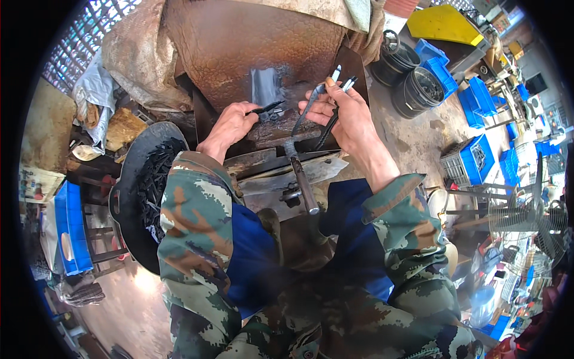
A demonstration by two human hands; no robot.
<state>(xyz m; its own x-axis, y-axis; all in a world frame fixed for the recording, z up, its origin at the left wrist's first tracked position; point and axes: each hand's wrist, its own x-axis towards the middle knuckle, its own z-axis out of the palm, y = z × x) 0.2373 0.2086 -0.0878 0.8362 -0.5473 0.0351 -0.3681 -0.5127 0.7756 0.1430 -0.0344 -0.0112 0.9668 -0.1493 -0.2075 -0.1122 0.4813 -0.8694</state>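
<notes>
The left hand point(234, 127), just above the middle of the frame, had its thumb and fingers together, clamped on a dark strip point(267, 108) that pointed right. Its far end lay in front of a gray, blurred band point(265, 87) in the upper middle, below a rough brown panel point(239, 36).

The right hand point(351, 113), right of the upper middle, kept its grip closed on several long strips point(309, 111), some dark and one grayer. They slanted from the lower left to bright, silvery ends above the fingers. The exact number could not be told.

Beneath the hands, a round metal bar point(305, 186) ran down toward the frame's center. At the left stood a black tub point(127, 191) with many dark pieces point(156, 182) inside, beside the left camouflage sleeve point(200, 227). Dark buckets point(412, 99) stood at the upper right, near blue crates point(475, 103). A fan point(526, 224) stood at the right edge.
</notes>
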